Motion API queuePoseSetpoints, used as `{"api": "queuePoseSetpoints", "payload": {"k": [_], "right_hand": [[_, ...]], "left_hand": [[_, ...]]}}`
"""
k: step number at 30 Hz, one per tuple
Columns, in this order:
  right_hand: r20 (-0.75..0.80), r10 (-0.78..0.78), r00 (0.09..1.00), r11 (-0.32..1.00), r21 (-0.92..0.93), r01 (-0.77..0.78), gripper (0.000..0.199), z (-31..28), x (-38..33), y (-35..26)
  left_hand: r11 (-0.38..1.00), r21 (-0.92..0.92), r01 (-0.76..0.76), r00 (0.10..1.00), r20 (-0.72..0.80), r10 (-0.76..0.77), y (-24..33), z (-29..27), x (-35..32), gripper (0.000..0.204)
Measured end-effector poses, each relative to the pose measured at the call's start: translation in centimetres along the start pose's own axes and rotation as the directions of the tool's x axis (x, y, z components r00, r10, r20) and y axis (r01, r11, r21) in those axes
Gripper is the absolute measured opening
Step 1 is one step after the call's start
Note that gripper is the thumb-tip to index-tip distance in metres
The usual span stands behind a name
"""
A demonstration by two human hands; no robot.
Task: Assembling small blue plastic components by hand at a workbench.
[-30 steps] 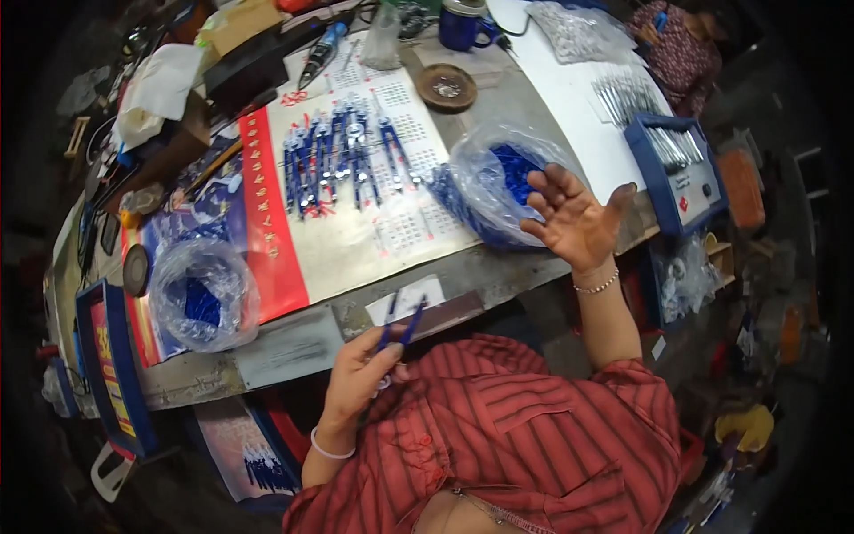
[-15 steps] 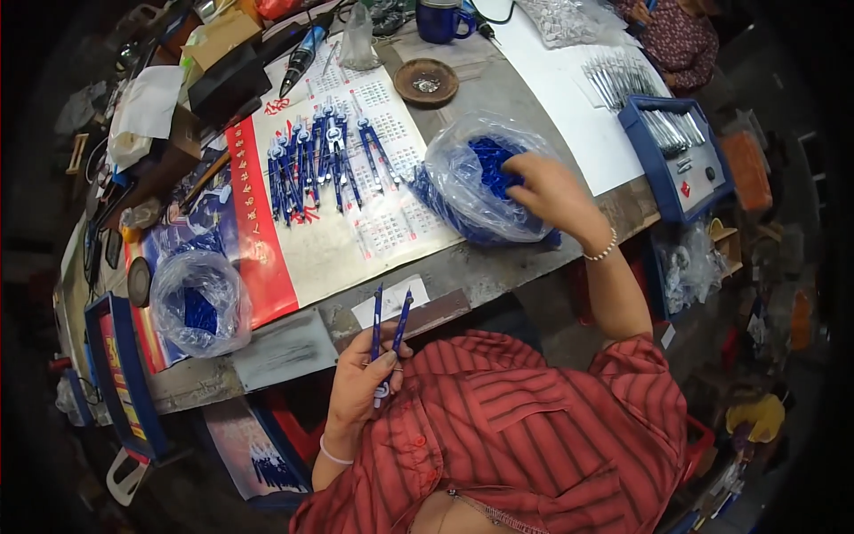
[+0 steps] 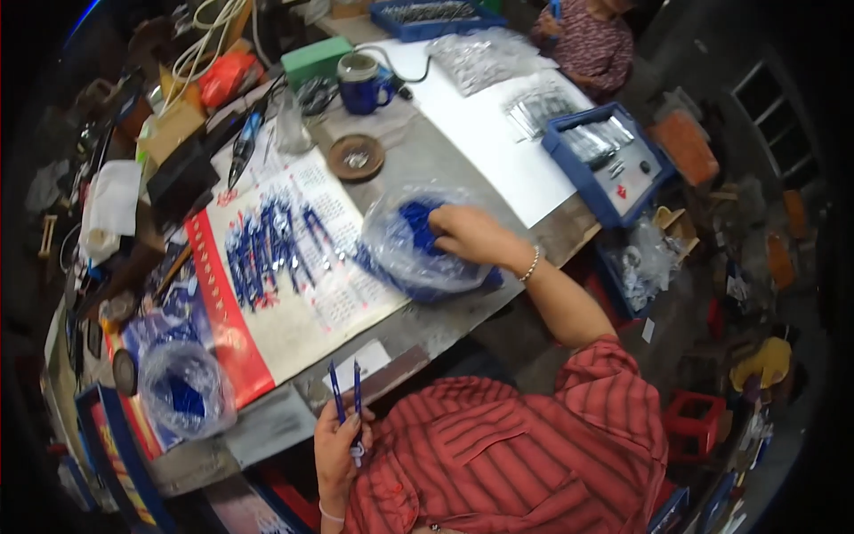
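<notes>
Cluttered bench (image 3: pixel 534 191) carries a calendar sheet (image 3: pixel 294 294). Just right of that sheet sits a clear bag (image 3: pixel 405 240) of blue parts; the right hand (image 3: pixel 467 236) is closed inside it. Below the sheet, the left hand (image 3: pixel 342 445) grips two blue pens (image 3: pixel 347 396), their long axes pointing toward it.

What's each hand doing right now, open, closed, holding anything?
Left hand: closed, holding two blue pens upright.
Right hand: inside the clear plastic bag of blue parts; grip cannot be told.
</notes>
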State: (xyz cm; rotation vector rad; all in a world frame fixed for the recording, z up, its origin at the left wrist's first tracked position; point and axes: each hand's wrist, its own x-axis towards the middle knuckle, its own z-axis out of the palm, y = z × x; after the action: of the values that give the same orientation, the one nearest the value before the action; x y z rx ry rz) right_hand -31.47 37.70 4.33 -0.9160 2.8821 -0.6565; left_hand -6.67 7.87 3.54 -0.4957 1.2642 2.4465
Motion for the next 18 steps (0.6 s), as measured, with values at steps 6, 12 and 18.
{"api": "queuePoseSetpoints", "payload": {"k": [6, 12, 18], "right_hand": [[-0.065, 0.099, 0.993, 0.971, 0.223, -0.082, 0.018, -2.5, -0.8, -1.0], [-0.170, 0.283, 0.944, 0.822, 0.550, -0.148, 0.012, -3.2, -0.8, 0.2], [-0.102, 0.377, 0.920, 0.526, 0.841, -0.123, 0.009, -4.1, -0.9, -2.0]], "left_hand": [[0.999, 0.051, 0.017, 1.000, 0.009, -0.017, -0.1, 0.1, 0.4, 0.025], [0.998, 0.058, -0.015, 1.000, 0.001, 0.015, 0.5, 1.1, 0.6, 0.026], [0.998, 0.045, -0.036, 0.999, 0.006, 0.036, 1.0, 1.7, 1.0, 0.027]]}}
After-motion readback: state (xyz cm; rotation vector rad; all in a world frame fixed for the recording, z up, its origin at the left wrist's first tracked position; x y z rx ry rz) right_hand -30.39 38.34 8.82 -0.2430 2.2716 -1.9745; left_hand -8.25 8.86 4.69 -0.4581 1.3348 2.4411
